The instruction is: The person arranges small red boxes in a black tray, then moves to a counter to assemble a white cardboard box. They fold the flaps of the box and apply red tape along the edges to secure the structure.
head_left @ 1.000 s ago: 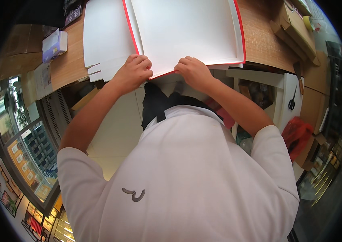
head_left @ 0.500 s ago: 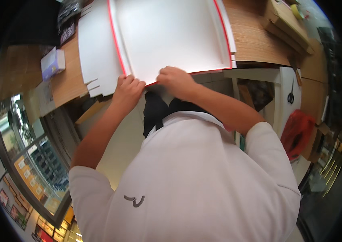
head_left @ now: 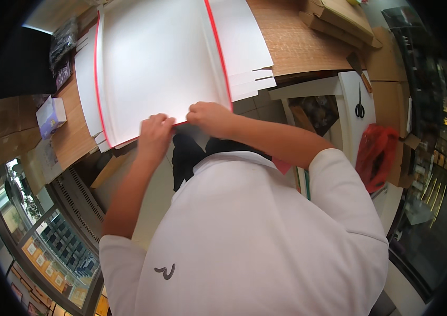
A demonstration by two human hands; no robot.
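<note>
A shallow white cardboard tray [head_left: 155, 63] with raised sides and red edges lies on the table, its near edge reaching past the table's front. My left hand [head_left: 155, 134] closes its fingers over the middle of that near edge. Just to its right, my right hand [head_left: 210, 117] also grips the edge, fingertips bent over the rim. A small gap separates the two hands. Beneath the tray lies flat white cardboard [head_left: 242, 42] with slotted flaps, showing on both sides. The thumbs are mostly hidden.
The wooden table [head_left: 281, 42] carries brown cardboard boxes [head_left: 339, 21] at far right and a tissue pack [head_left: 51, 116] at left. Black scissors [head_left: 359, 105] and a wooden-handled blade [head_left: 360, 73] lie on a white surface at right, above a red bag [head_left: 376, 155].
The tray has shifted left, so more white cardboard shows on its right. My left hand, earlier at the tray's near left corner, now grips mid-edge. The view has turned slightly.
</note>
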